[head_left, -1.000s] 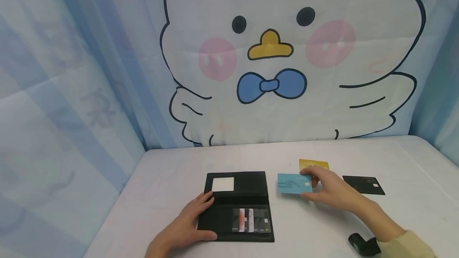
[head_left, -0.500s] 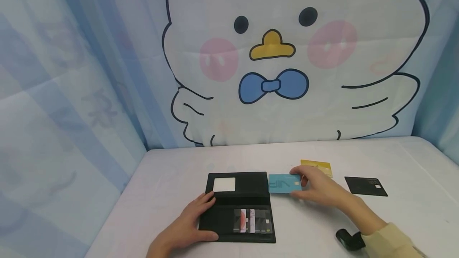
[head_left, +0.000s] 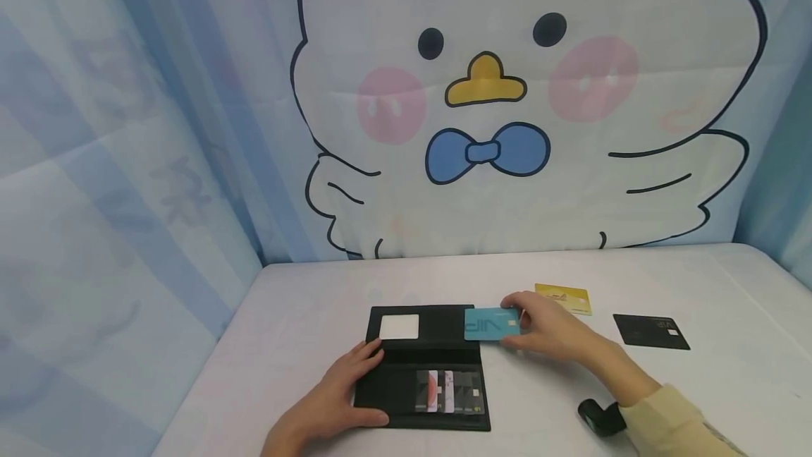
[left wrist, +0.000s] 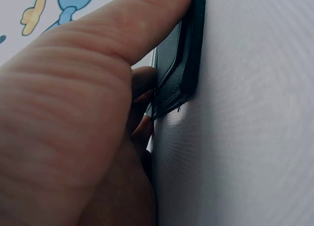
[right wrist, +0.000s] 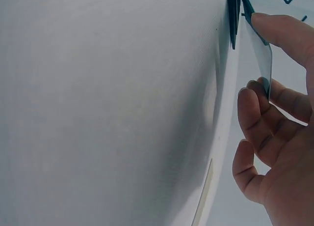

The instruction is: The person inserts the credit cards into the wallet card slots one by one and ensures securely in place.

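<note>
A black bifold wallet (head_left: 387,393) lies unfolded, with a white patch (head_left: 399,326) on its upper half and several cards (head_left: 448,391) in the lower half. My left hand (head_left: 330,395) rests on the wallet's left side, fingers on the edge near the fold and thumb along the lower part. Between thumb and fingers, my right hand (head_left: 553,330) pinches a light blue VIP card (head_left: 487,324) by its right end. The card's left end overlaps the right edge of the wallet's upper half. In the right wrist view the card (right wrist: 259,54) is tilted, its tip beside the wallet.
A yellow card (head_left: 574,300) lies behind my right hand, and a black card (head_left: 650,331) lies farther right. Under my right forearm is a small black device (head_left: 601,418) at the sleeve. Behind the white table hangs a cartoon-printed curtain (head_left: 488,210).
My right hand has carried the blue card leftward, from beside the wallet to over its upper right edge. The left hand has stayed on the wallet. The head view has shifted slightly.
</note>
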A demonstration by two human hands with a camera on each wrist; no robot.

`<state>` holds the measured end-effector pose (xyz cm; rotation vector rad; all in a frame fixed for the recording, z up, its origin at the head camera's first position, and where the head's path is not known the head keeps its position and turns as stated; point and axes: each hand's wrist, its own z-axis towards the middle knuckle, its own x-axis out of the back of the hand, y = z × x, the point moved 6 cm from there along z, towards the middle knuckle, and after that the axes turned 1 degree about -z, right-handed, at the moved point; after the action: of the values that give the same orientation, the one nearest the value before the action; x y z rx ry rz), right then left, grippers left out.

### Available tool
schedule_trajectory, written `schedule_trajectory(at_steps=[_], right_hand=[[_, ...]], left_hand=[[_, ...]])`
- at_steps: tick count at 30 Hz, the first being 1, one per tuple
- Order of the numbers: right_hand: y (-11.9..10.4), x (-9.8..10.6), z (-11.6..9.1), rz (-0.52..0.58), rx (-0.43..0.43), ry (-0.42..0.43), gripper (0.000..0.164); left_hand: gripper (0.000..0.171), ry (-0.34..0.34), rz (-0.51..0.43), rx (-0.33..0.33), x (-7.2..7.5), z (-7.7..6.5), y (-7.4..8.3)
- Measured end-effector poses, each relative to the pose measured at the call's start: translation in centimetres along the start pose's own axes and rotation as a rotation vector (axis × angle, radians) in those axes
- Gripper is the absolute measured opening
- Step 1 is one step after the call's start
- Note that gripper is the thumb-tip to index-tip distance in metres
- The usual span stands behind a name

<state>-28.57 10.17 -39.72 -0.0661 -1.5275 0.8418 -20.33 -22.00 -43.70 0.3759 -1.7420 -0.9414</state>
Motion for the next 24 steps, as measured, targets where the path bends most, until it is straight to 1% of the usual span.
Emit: schedule_trajectory(at_steps=[5, 9, 17, 24], right_hand=[[0.0, -0.2, 0.4, -0.031, -0.022, 0.011, 0.054], [-0.1, -0.4, 0.6, -0.029, -0.031, 0.009, 0.053], [-0.3, -0.9, 0.9, 0.038, -0.020, -0.095, 0.050], [-0.3, -1.2, 1.6, 0.059, 0.008, -0.147, 0.050]], left_hand=[[0.093, 0.001, 0.003, -0.002, 0.0, 0.0, -0.1], [0.092, 0.000, -0.002, 0.002, 0.0, 0.1, -0.1], [0.092, -0.002, -0.003, 0.011, -0.1, 0.1, 0.0], [0.093, 0.008, 0.007, 0.011, 0.0, 0.0, 0.1]])
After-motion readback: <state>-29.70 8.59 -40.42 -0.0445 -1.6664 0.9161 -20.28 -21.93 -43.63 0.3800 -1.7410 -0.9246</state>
